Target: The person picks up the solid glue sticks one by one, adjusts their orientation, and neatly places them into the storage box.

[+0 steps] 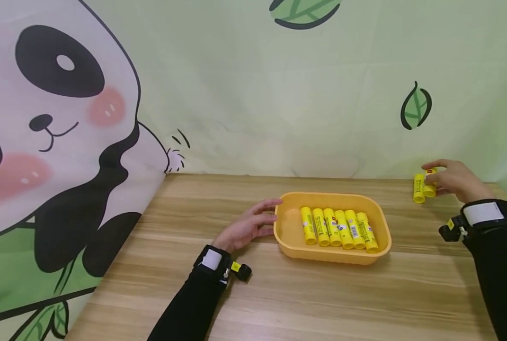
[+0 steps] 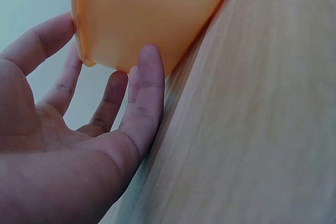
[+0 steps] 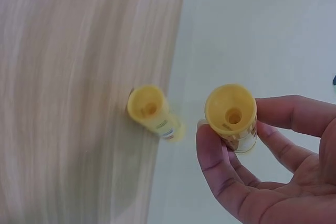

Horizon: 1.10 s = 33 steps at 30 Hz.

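Observation:
My right hand (image 1: pixel 459 182) pinches a yellow glue stick (image 3: pixel 231 111) between thumb and fingers at the far right of the table. In the right wrist view its hollow base faces the camera. Beside it a second glue stick (image 1: pixel 419 188) stands on the table, apart from the fingers. My left hand (image 1: pixel 249 226) is at the left end of an orange-yellow plastic tray (image 1: pixel 287 222), its fingertips touching the rim and its thumb (image 2: pixel 151 72) against or close to the outer wall. Inside the tray several glue sticks (image 1: pixel 332 227) lie side by side, towards the right.
The wooden table (image 1: pixel 321 303) meets a pale green cloth backdrop (image 1: pixel 236 94) along its back edge. A printed panda (image 1: pixel 61 118) fills the left side. Each wrist wears a strap with a small camera.

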Motion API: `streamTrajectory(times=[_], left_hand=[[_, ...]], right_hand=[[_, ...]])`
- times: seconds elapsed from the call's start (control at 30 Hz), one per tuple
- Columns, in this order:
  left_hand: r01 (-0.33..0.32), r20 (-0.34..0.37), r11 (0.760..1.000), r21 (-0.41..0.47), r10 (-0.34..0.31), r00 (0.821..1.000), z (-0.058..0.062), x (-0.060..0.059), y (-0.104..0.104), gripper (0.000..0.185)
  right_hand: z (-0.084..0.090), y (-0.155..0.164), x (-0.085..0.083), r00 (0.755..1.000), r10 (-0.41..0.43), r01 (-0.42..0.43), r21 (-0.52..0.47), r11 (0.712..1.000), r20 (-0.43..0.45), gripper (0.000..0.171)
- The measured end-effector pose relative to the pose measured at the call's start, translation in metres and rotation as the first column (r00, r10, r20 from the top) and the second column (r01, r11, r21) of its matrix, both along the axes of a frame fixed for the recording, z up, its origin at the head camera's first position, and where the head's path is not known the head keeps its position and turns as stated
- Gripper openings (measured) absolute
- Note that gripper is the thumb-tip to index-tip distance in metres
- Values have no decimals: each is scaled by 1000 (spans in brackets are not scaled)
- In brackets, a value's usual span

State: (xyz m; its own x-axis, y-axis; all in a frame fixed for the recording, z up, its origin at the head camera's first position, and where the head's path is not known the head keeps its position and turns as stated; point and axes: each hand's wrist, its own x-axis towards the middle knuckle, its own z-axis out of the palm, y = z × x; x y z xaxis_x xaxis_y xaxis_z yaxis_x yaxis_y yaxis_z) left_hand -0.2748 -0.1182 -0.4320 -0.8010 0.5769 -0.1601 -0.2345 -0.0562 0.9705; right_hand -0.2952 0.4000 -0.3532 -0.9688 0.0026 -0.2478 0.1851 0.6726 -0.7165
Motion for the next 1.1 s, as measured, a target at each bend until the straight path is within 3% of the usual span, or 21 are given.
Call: streamTrajectory(times=[0.43,0.7,1.1], left_hand=[[-7,9,1000,-5,7,1000,1,-1,-1,50],[-7,16,1000,-5,7,1000,2,-2,-1,50],[-1,19,1000,-7,1,1000,2,-1,-1,52]], right_hand=[[10,-21,7,996,17,-18,-17,1000,-86,60],[16,-34,9,996,26,-27,-11,1000,-84,58],[31,-65,12,991,110,-112,-28,993,-77,56]])
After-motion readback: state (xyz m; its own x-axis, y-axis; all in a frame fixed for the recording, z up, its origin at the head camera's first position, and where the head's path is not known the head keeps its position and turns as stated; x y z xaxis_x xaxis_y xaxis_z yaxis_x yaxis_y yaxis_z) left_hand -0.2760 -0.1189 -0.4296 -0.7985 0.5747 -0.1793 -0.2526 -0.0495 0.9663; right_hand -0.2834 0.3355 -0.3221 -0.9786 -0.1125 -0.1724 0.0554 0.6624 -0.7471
